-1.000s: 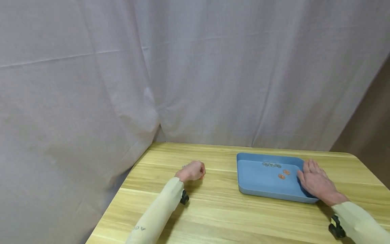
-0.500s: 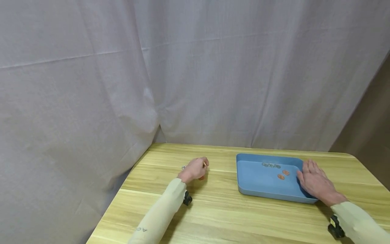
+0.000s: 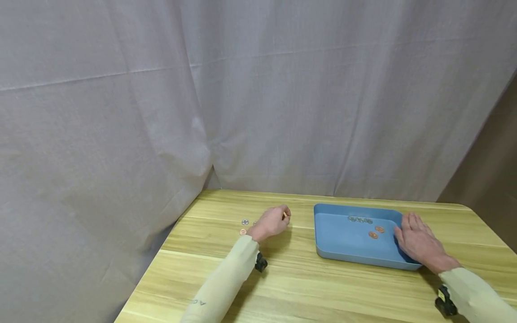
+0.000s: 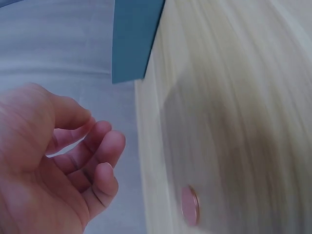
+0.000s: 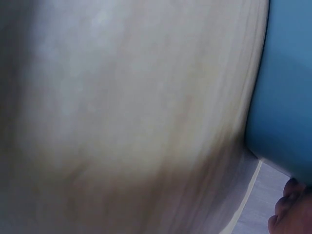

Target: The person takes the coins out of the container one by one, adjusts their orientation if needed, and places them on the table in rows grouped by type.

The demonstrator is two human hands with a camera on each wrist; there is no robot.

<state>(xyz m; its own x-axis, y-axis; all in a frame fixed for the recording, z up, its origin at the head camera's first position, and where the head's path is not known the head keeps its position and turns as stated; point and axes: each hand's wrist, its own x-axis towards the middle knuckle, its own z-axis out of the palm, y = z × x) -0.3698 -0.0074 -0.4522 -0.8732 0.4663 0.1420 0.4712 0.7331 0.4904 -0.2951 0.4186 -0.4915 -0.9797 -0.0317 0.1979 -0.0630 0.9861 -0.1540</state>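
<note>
My left hand (image 3: pixel 276 220) is above the table between the loose coins and the blue tray (image 3: pixel 343 259). Its thumb and forefinger meet at the tips, and a thin orange-tan edge of a coin (image 3: pixel 285 214) shows there in the head view; the fingers hide the rest. Behind it lie a silver coin (image 3: pixel 245 222), another partly covered one (image 3: pixel 255 223) and a copper coin (image 3: pixel 243 232). The left wrist view also has a copper coin (image 4: pixel 190 205) on the wood. With fingers straight, my right hand (image 3: pixel 422 240) rests along the tray's right rim.
Inside the tray, three silver coins (image 3: pixel 360 220) lie in a row near the back wall, with two copper coins (image 3: pixel 376 232) in front of them. A grey curtain (image 3: pixel 282 112) hangs behind the wooden table (image 3: pixel 291 287).
My left hand has lifted and moved right toward the tray, uncovering coins behind it. The right hand and the tray have stayed in place.
</note>
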